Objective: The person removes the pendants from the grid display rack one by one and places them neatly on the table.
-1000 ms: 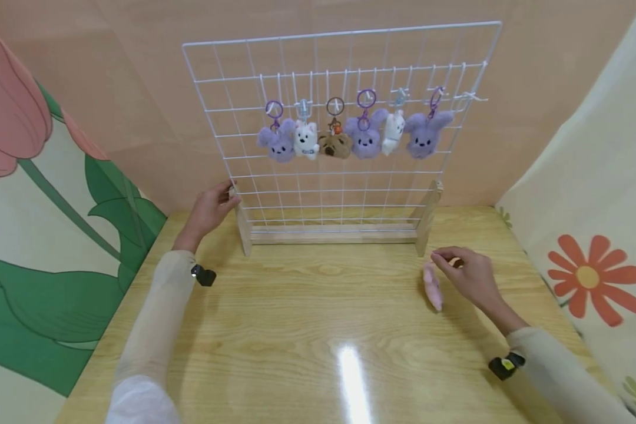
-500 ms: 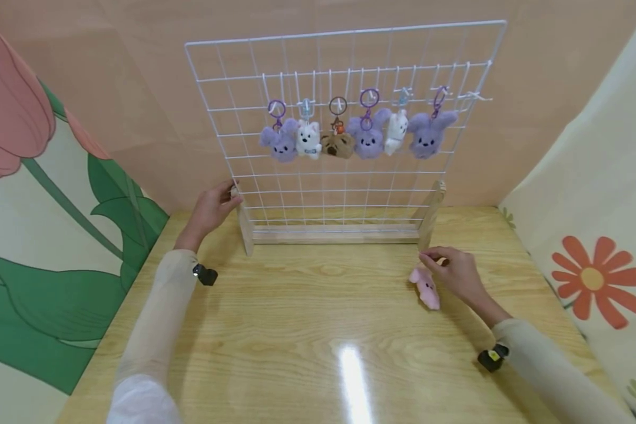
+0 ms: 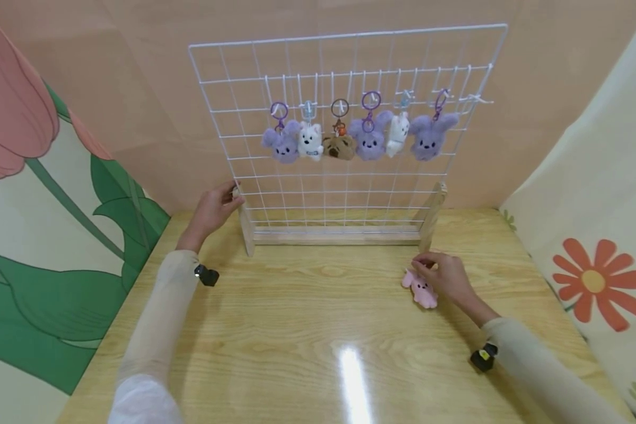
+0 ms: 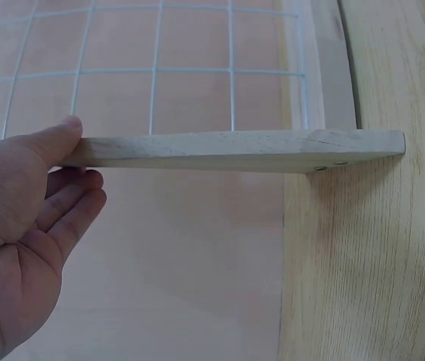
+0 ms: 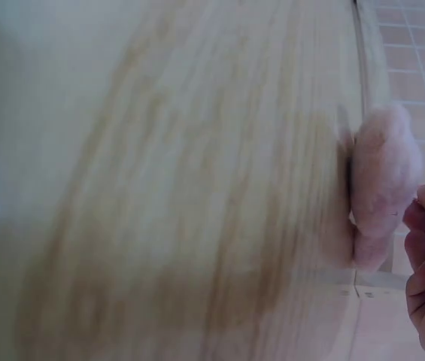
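My left hand (image 3: pixel 214 209) grips the top of the left wooden leg (image 4: pixel 227 150) of the wire grid rack, thumb on one side and fingers curled beneath in the left wrist view. A pink plush keychain (image 3: pixel 423 291) with long ears and dark eyes hangs from my right hand (image 3: pixel 447 275), low over the table in front of the rack's right leg. Thumb and forefinger pinch it at the top; whatever ring it has is hidden by the fingers. In the right wrist view, the pink plush keychain (image 5: pixel 385 173) lies just beyond the fingertips.
White wire grid (image 3: pixel 344 194) stands upright on wooden legs at the back. Several plush keychains, such as a brown one (image 3: pixel 339 147) and a purple one (image 3: pixel 428 141), hang in a row on its hooks. One bare hook (image 3: pixel 474 99) sticks out at the right.
My right hand has moved left, carrying the pink plush keychain, which has turned from edge-on to show its face. The left hand stays on the rack's leg.
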The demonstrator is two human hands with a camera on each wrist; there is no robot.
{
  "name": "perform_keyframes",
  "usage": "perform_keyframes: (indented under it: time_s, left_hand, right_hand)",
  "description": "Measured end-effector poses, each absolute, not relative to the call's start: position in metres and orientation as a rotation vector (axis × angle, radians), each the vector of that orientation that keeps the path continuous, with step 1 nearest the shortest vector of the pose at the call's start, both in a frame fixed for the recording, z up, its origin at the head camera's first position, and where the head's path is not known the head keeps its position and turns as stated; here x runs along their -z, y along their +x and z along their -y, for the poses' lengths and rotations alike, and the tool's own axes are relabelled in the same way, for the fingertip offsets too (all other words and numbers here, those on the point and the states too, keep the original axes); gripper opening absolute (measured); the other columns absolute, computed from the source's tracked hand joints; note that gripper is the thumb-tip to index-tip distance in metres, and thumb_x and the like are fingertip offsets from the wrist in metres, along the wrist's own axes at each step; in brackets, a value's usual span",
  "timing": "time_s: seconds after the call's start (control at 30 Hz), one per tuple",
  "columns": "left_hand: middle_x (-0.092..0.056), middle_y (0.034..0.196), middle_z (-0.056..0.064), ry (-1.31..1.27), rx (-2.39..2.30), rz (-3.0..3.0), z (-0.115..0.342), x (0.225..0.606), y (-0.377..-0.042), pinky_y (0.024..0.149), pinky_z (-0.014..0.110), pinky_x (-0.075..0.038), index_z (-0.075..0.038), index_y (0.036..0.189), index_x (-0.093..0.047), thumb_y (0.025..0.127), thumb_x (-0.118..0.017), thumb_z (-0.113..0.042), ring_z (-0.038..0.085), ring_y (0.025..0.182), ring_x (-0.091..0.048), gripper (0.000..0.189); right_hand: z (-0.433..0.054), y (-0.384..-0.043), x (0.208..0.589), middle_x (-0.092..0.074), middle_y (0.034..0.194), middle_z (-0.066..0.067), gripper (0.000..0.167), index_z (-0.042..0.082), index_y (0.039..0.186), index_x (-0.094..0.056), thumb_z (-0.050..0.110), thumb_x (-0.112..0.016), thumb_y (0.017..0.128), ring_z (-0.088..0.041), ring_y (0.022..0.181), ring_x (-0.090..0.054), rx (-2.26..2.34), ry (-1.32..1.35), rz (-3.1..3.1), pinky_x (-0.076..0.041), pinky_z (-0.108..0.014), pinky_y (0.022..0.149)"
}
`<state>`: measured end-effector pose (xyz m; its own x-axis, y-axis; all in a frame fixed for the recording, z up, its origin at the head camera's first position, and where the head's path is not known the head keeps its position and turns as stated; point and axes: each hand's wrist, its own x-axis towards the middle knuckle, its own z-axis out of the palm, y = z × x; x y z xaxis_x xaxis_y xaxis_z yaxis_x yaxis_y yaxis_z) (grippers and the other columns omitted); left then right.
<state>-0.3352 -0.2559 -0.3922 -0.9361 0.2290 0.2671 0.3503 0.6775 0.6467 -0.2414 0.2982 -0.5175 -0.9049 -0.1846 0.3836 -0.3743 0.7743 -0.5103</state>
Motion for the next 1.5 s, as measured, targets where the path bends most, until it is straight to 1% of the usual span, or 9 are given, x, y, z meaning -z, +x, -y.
perform_keyframes:
  time_s: [0.37, 0.6, 0.8, 0.97, 1.17, 1.23, 1.33, 1.4, 1.5]
  left_hand:
    - [-0.054, 0.143, 0.030, -0.472, 1.120, 2.726, 0.255, 0.390, -0.334, 0.106, 0.052, -0.052, 0.003, 0.151, -0.044, 0.104, -0.063, -0.024, 0.045, 0.127, -0.059, 0.057]
    - [-0.054, 0.143, 0.029, -0.475, 1.113, 2.729, 0.255, 0.391, -0.335, 0.106, 0.051, -0.052, 0.001, 0.152, -0.045, 0.104, -0.063, -0.025, 0.044, 0.127, -0.059, 0.058]
    - [-0.054, 0.143, 0.030, -0.489, 1.135, 2.709, 0.254, 0.391, -0.334, 0.105, 0.051, -0.053, 0.002, 0.151, -0.045, 0.103, -0.064, -0.022, 0.045, 0.126, -0.060, 0.056]
    - [-0.054, 0.143, 0.030, -0.508, 1.117, 2.687, 0.254, 0.392, -0.335, 0.104, 0.052, -0.054, 0.007, 0.148, -0.046, 0.103, -0.064, -0.018, 0.046, 0.124, -0.060, 0.055]
    - [-0.053, 0.145, 0.029, -0.510, 1.125, 2.676, 0.253, 0.392, -0.334, 0.103, 0.051, -0.054, 0.007, 0.148, -0.047, 0.103, -0.065, -0.017, 0.045, 0.124, -0.061, 0.054]
    - [-0.054, 0.144, 0.029, -0.511, 1.127, 2.677, 0.253, 0.391, -0.333, 0.103, 0.051, -0.055, 0.006, 0.148, -0.047, 0.103, -0.065, -0.017, 0.045, 0.124, -0.061, 0.054]
    - [-0.054, 0.143, 0.030, -0.514, 1.124, 2.677, 0.253, 0.391, -0.333, 0.103, 0.052, -0.054, 0.006, 0.148, -0.047, 0.103, -0.064, -0.016, 0.046, 0.124, -0.060, 0.054]
    - [-0.053, 0.144, 0.030, -0.514, 1.125, 2.677, 0.254, 0.391, -0.333, 0.103, 0.052, -0.054, 0.007, 0.148, -0.047, 0.103, -0.064, -0.015, 0.046, 0.124, -0.060, 0.053]
    - [-0.053, 0.144, 0.030, -0.512, 1.136, 2.674, 0.254, 0.391, -0.334, 0.102, 0.051, -0.055, 0.007, 0.148, -0.047, 0.102, -0.064, -0.013, 0.046, 0.124, -0.060, 0.053]
  right_hand:
    - [-0.299, -0.245, 0.519, -0.074, 0.078, -0.003, 0.008, 0.006, 0.095, -0.081, 0.013, -0.078, 0.091, -0.011, 0.067, -0.060, -0.775, 0.450, 2.693, -0.046, -0.023, 0.054]
    - [-0.304, -0.244, 0.510, -0.076, 0.079, -0.004, 0.010, 0.006, 0.093, -0.082, 0.015, -0.079, 0.091, -0.013, 0.067, -0.062, -0.726, 0.468, 2.670, -0.045, -0.024, 0.053]
    - [-0.306, -0.241, 0.484, -0.077, 0.080, -0.008, 0.010, 0.004, 0.092, -0.082, 0.013, -0.082, 0.087, -0.018, 0.064, -0.066, -0.657, 0.565, 2.533, -0.045, -0.023, 0.047]
    - [-0.305, -0.238, 0.453, -0.078, 0.086, -0.010, 0.014, 0.003, 0.097, -0.081, 0.011, -0.083, 0.086, -0.018, 0.063, -0.066, -0.646, 0.576, 2.477, -0.050, -0.026, 0.050]
    - [-0.300, -0.232, 0.414, -0.077, 0.090, -0.016, 0.019, 0.001, 0.104, -0.080, 0.014, -0.080, 0.090, -0.013, 0.050, -0.058, -0.674, 0.530, 2.450, -0.045, -0.018, 0.044]
    - [-0.298, -0.230, 0.401, -0.077, 0.091, -0.016, 0.020, 0.001, 0.106, -0.079, 0.015, -0.079, 0.091, -0.018, 0.053, -0.062, -0.686, 0.513, 2.424, -0.044, -0.011, 0.047]
    - [-0.296, -0.229, 0.383, -0.077, 0.095, -0.016, 0.022, 0.002, 0.108, -0.079, 0.013, -0.081, 0.089, -0.022, 0.068, -0.067, -0.713, 0.503, 2.359, -0.043, -0.002, 0.058]
    - [-0.295, -0.229, 0.370, -0.077, 0.098, -0.016, 0.024, 0.002, 0.109, -0.079, 0.011, -0.083, 0.087, -0.011, 0.078, -0.067, -0.722, 0.507, 2.297, -0.042, 0.002, 0.067]
    - [-0.293, -0.230, 0.352, -0.078, 0.099, -0.016, 0.026, 0.003, 0.108, -0.079, 0.007, -0.085, 0.083, 0.013, 0.082, -0.059, -0.739, 0.518, 2.204, -0.042, 0.003, 0.072]
